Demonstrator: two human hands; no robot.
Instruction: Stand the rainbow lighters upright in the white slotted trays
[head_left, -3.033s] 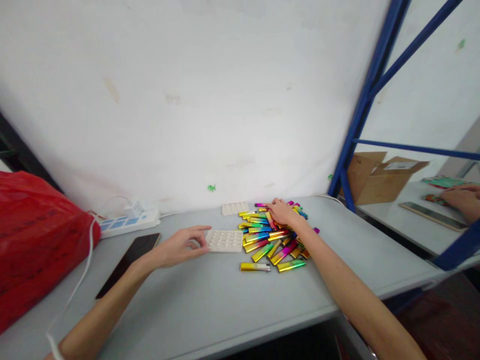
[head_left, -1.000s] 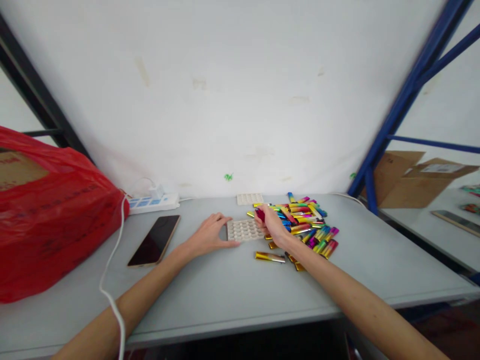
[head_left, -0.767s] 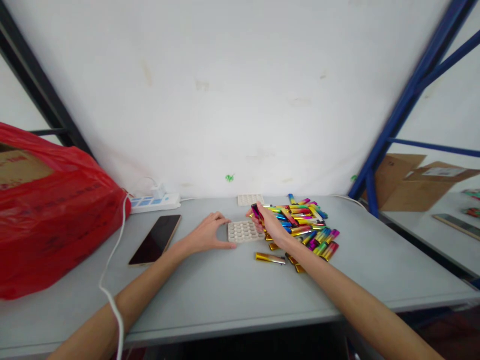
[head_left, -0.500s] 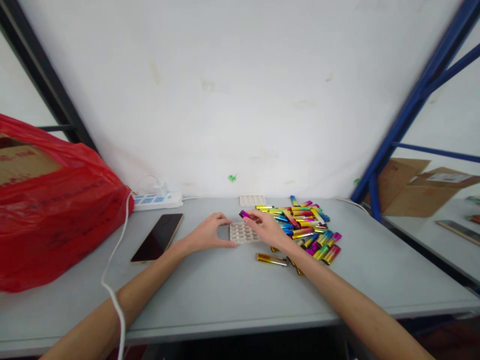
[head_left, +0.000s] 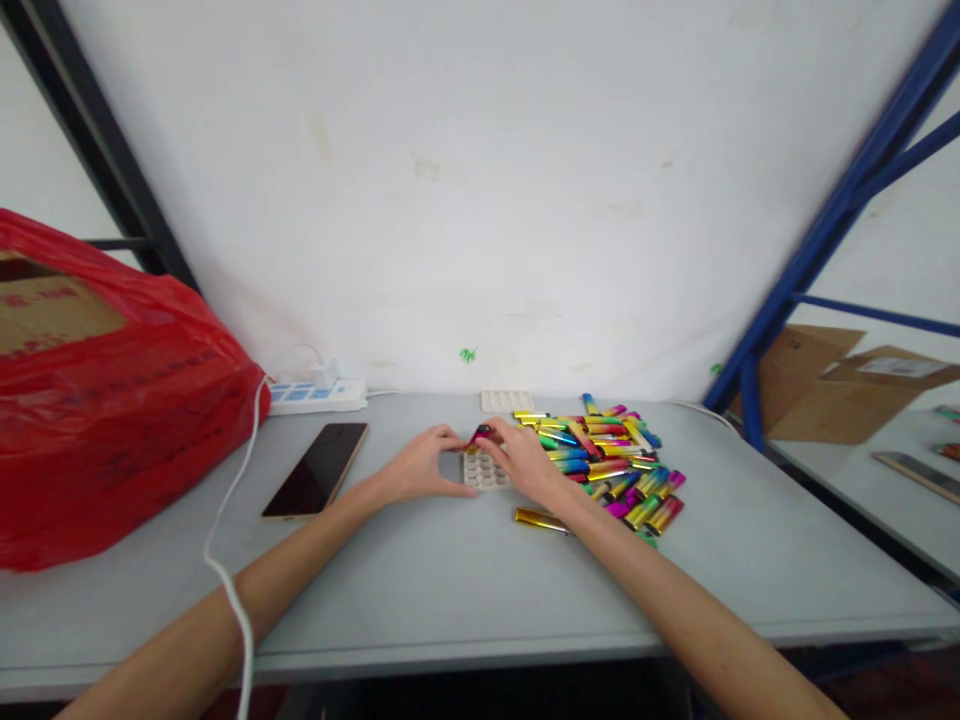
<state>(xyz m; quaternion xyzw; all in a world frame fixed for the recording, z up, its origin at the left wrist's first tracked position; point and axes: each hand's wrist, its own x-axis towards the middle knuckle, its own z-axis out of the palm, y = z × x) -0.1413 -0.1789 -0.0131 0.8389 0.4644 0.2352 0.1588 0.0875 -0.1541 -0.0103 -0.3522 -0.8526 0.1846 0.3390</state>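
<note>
A small off-white tray with rows of round-looking holes (head_left: 486, 471) lies on the grey table. My left hand (head_left: 420, 464) is curved round its left end, with the thumb at the near corner and fingertips at the far corner. My right hand (head_left: 525, 462) pinches a shiny lighter (head_left: 480, 434), magenta and gold with a dark end, over the tray's far left holes. Whether the lighter's lower end is inside a hole I cannot tell. To the right lies a loose heap of metallic multicoloured lighters (head_left: 607, 450), partly behind my right hand. One gold lighter (head_left: 540, 519) rests nearer me.
A second off-white tray (head_left: 506, 401) is by the wall. On the left are a phone (head_left: 319, 470), a power strip (head_left: 319, 397), a white cable (head_left: 227, 580) and a red plastic bag (head_left: 135, 430). Blue rack posts (head_left: 825, 240) and a cardboard box (head_left: 825, 390) stand at the right.
My right hand has shifted slightly left with the lighter, which is now more upright over the tray's far left corner. My left hand stays at the tray's left end.
</note>
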